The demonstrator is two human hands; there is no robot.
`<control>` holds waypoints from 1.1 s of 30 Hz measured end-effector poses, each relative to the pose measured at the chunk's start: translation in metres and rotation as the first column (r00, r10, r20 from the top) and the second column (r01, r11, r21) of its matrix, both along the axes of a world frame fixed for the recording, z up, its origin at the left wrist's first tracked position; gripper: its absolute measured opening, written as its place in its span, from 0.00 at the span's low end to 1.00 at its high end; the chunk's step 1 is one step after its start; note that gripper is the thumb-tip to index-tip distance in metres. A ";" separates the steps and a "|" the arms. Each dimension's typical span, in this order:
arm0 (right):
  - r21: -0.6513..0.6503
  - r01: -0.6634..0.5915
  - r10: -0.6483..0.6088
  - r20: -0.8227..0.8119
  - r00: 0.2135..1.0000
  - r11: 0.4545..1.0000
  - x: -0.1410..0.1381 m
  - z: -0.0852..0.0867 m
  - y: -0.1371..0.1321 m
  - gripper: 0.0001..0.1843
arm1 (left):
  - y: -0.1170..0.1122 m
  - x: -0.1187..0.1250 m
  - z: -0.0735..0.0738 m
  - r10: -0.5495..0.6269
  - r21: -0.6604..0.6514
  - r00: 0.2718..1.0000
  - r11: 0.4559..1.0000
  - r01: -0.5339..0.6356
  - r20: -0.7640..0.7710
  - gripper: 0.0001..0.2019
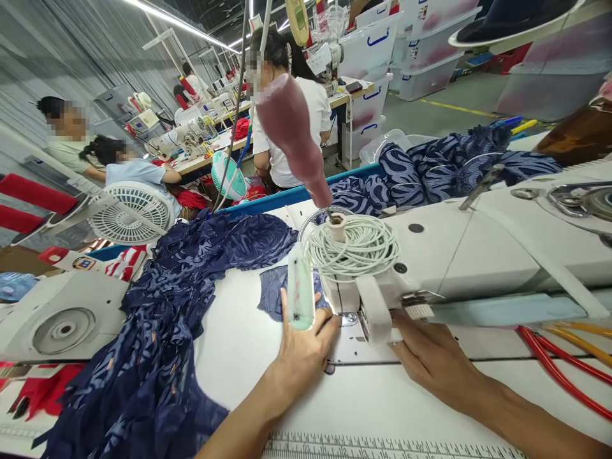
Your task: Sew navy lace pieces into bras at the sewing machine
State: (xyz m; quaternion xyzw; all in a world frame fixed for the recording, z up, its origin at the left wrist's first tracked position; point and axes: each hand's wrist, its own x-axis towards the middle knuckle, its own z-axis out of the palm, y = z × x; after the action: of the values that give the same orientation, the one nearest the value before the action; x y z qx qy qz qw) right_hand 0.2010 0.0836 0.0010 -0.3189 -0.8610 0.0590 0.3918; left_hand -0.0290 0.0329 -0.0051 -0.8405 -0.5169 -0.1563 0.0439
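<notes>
A small navy lace piece point(275, 294) lies on the white sewing table beside the needle area of a sewing machine point(444, 236). My left hand point(303, 347) rests on its near edge with fingers stretched forward and apart. A pale green clear guard point(299, 290) hides some of those fingers. To the right of the needle area, my right hand point(425, 350) reaches in against the machine head. Its fingertips disappear behind the machine, so what they touch cannot be seen. A coil of thin pale cord point(354, 245) sits on top of the machine head.
A heap of navy patterned fabric point(157, 319) covers the table's left side. Behind the machine lie rolled navy lace bundles point(421, 169). A maroon thread cone point(291, 127) stands above the coil. A ruler strip point(382, 446) runs along the front edge. Co-workers sit beyond.
</notes>
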 end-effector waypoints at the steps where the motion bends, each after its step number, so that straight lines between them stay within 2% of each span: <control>1: 0.010 -0.006 0.006 -0.002 1.000 1.000 0.000 -0.001 0.000 0.14 | 0.000 0.001 0.001 0.000 0.002 1.000 1.000 0.000 -0.006 0.28; 5: 0.008 -0.028 0.028 0.002 1.000 1.000 0.000 -0.004 -0.001 0.13 | 0.002 0.003 0.005 0.041 0.026 0.999 0.999 -0.041 0.002 0.22; 10: 0.022 -0.048 0.047 0.045 0.998 0.999 0.001 -0.003 0.000 0.14 | 0.006 0.001 0.002 0.054 0.007 0.997 0.998 -0.054 0.057 0.21; 14: -0.030 -0.039 0.041 0.062 0.997 0.999 -0.001 -0.006 0.001 0.13 | 0.010 -0.002 0.000 0.081 0.067 0.990 0.994 -0.089 0.113 0.17; 17: -0.057 -0.030 0.033 0.048 0.998 0.998 -0.003 -0.009 0.003 0.13 | 0.016 -0.002 -0.001 0.103 0.091 0.991 0.990 -0.111 0.079 0.10; 21: -0.057 -0.014 0.016 0.033 0.999 0.998 -0.004 -0.012 0.004 0.14 | 0.015 -0.001 -0.002 0.131 0.090 0.991 0.987 -0.130 -0.005 0.12; 24: -0.054 -0.030 0.032 0.030 0.999 0.998 -0.002 -0.011 0.003 0.14 | -0.001 -0.001 0.004 0.131 0.089 0.991 0.988 -0.130 -0.014 0.11; 28: -0.001 -0.073 0.073 0.009 0.997 0.997 -0.003 -0.006 -0.004 0.12 | -0.039 0.001 0.013 0.110 0.066 0.993 0.991 -0.112 0.033 0.07; 31: -0.022 -0.190 0.189 -0.028 0.982 0.982 -0.009 0.003 -0.016 0.14 | -0.065 0.012 0.016 0.112 0.086 0.973 0.988 -0.132 0.202 0.07; 33: -0.152 -0.332 0.320 -0.095 0.943 0.931 -0.015 0.011 -0.027 0.16 | -0.076 0.021 0.017 0.120 0.074 0.930 0.985 -0.155 0.347 0.07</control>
State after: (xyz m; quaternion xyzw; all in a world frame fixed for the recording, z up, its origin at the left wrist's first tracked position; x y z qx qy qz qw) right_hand 0.1860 0.0570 0.0117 -0.2007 -0.8801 0.2056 0.3779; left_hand -0.0076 -0.0431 0.0119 -0.7591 -0.5659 -0.3217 0.0067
